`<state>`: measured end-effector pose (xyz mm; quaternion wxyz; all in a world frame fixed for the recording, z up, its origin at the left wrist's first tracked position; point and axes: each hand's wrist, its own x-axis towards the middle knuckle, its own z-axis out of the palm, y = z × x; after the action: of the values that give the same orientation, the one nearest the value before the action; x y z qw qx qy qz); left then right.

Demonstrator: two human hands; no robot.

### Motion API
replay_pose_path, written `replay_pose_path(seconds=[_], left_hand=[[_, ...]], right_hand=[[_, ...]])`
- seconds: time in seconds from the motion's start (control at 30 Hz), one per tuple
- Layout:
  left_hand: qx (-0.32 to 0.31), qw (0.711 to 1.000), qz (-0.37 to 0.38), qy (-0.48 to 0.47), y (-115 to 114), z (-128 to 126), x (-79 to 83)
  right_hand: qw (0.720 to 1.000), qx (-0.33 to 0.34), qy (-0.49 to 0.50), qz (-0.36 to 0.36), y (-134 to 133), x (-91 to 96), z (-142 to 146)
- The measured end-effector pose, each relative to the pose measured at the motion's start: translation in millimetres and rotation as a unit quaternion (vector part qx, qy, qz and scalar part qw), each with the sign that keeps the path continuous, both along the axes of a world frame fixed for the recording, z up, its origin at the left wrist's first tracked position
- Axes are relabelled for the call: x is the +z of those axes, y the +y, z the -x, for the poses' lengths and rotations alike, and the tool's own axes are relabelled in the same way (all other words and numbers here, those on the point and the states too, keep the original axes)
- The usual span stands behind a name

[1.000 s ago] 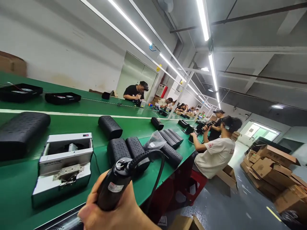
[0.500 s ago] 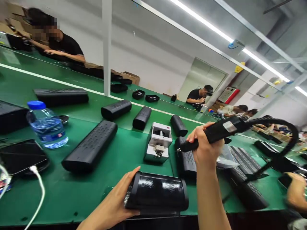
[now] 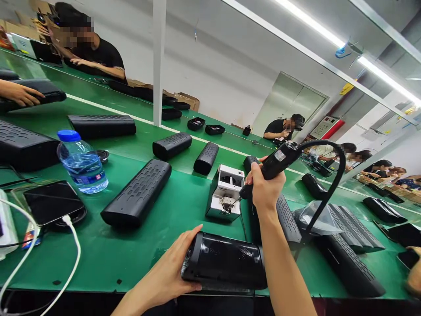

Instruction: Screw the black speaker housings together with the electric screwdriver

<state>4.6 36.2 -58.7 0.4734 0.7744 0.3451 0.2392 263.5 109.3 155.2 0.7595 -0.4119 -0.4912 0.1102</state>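
Observation:
My left hand (image 3: 171, 274) grips the left end of a glossy black speaker body (image 3: 225, 263) that lies on its side at the near edge of the green table (image 3: 131, 254). My right hand (image 3: 265, 191) holds a black electric screwdriver (image 3: 271, 164) with a thick black cable (image 3: 329, 184) looping off to the right. The screwdriver's tip points down and left at the front of a small silver screw feeder box (image 3: 225, 195), touching or nearly touching it.
Several black perforated speaker shells (image 3: 138, 193) lie across the table. A water bottle (image 3: 82, 162), a phone (image 3: 54, 202) on a charger and a white cable (image 3: 70, 259) sit at the left. A clear plastic bag (image 3: 317, 219) lies at the right. Other people work along the line.
The view swung left and down from the far end of the line to my own spot. My right hand lowered the screwdriver tip to the feeder box. My left hand keeps hold of the speaker body.

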Motion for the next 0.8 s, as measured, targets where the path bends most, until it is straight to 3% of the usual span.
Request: replay_pose_path(seconds=[0.17, 0.27, 0.43, 0.57, 0.67, 0.8], left_hand=[[-0.011, 1.0, -0.01, -0.002, -0.5, 0.3, 1.7], [-0.007, 0.999, -0.039, -0.009, -0.7, 0.7, 3.2], [-0.008, 0.997, -0.079, -0.008, 0.7, 0.9, 3.7], [-0.012, 0.996, -0.086, -0.001, 3.3, 1.5, 2.4], [-0.012, 0.996, -0.088, -0.003, 4.8, 2.6, -1.3], [-0.002, 0.996, -0.092, -0.01, 5.1, 4.2, -8.3]], right_hand=[[1.0, 0.009, 0.004, 0.013, -7.4, 2.1, 0.5], [1.0, 0.018, 0.009, 0.021, -25.5, 10.4, 1.8], [1.0, 0.014, 0.024, 0.003, -97.2, 39.3, -5.0], [0.999, -0.044, 0.022, -0.002, -169.6, 56.6, -18.7], [0.997, -0.081, -0.002, 0.005, -209.6, 55.7, -28.6], [0.997, -0.074, -0.032, 0.017, -233.8, 44.2, -34.4]])
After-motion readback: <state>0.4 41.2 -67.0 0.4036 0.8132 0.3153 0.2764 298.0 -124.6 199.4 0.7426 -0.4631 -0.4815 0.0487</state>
